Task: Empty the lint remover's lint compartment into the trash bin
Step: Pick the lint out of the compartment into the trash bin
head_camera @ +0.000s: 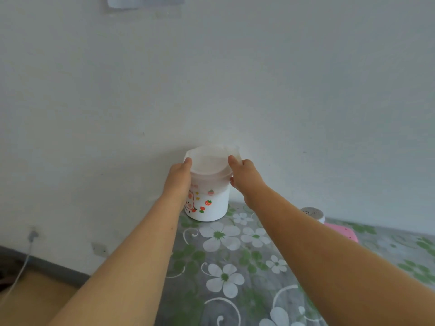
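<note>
A small white trash bin with strawberry stickers stands at the table's far corner against the wall, lined with a clear plastic bag. My left hand grips the bin's left side at the rim. On the right side, my right hand holds the rim and the bag's edge. The lint remover lies on the table to the right, its round grey mesh head up and its pink body behind my right forearm.
A grey tablecloth with white and green flowers covers the table. The white wall rises right behind the bin. Left of the table, a white cable hangs from a wall plug above a wooden floor.
</note>
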### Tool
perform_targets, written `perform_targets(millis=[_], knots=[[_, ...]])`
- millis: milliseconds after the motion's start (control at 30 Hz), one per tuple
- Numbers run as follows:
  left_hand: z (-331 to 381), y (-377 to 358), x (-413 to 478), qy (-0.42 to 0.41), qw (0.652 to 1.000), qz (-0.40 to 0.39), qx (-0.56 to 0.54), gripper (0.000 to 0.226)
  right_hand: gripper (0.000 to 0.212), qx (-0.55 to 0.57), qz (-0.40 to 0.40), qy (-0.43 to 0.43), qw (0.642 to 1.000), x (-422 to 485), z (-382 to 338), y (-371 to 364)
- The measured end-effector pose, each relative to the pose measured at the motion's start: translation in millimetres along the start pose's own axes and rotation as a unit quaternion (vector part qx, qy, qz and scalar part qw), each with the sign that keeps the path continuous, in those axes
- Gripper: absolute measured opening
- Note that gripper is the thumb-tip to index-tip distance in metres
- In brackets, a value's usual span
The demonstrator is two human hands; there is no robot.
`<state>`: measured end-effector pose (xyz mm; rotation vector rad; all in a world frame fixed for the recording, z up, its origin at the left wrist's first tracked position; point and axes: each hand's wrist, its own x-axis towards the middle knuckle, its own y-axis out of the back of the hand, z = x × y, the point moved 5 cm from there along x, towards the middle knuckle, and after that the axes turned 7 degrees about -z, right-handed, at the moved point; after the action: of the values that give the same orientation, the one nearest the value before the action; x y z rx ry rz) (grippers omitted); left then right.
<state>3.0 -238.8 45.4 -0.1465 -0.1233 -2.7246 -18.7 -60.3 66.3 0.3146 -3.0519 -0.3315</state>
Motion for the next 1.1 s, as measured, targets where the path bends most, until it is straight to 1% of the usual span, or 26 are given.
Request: perform_targets(millis=[167, 300, 367, 467, 533, 600, 733, 867, 1000, 1067, 1100], knots=[[9, 3, -13, 0.000, 0.999, 0.005, 0.040, 0.031, 0.060, 0.000, 0.007, 0.007, 1.000, -5, -2, 13], [18, -5, -24, -0.007, 0.998, 0.007, 0.062, 0.043, 0.059, -0.007, 0.009, 0.010, 1.000, -12, -2, 29], [20, -12, -30, -0.010, 0.998, 0.008, 0.067, 0.038, 0.058, -0.010, 0.012, 0.013, 1.000, -17, -1, 40], [19, -22, -42, -0.019, 0.996, 0.030, 0.082, 0.021, 0.057, -0.005, 0.017, 0.015, 1.000, -25, 2, 57], [18, -28, -54, -0.020, 0.994, 0.049, 0.094, 0.018, 0.055, 0.000, 0.017, 0.016, 1.000, -32, 4, 67], [17, -36, -65, -0.027, 0.989, 0.062, 0.129, 0.019, 0.054, -0.003, 0.018, 0.019, 1.000, -40, 5, 76], [22, -50, -84, -0.051, 0.975, 0.057, 0.206, 0.027, 0.053, -0.017, 0.016, 0.017, 1.000, -53, 6, 93], [38, -59, -94, -0.094, 0.950, 0.051, 0.293, 0.042, 0.052, -0.002, 0.025, 0.014, 1.000, -63, 9, 109], [47, -67, -96, -0.093, 0.928, 0.022, 0.360, 0.060, 0.052, -0.016, 0.038, 0.010, 0.999, -70, 12, 116], [51, -66, -93, -0.084, 0.918, 0.040, 0.387, 0.065, 0.048, -0.024, 0.050, 0.008, 0.998, -73, 13, 118], [52, -63, -91, -0.081, 0.913, 0.055, 0.396, 0.064, 0.044, -0.023, 0.061, 0.009, 0.998, -75, 14, 119]])
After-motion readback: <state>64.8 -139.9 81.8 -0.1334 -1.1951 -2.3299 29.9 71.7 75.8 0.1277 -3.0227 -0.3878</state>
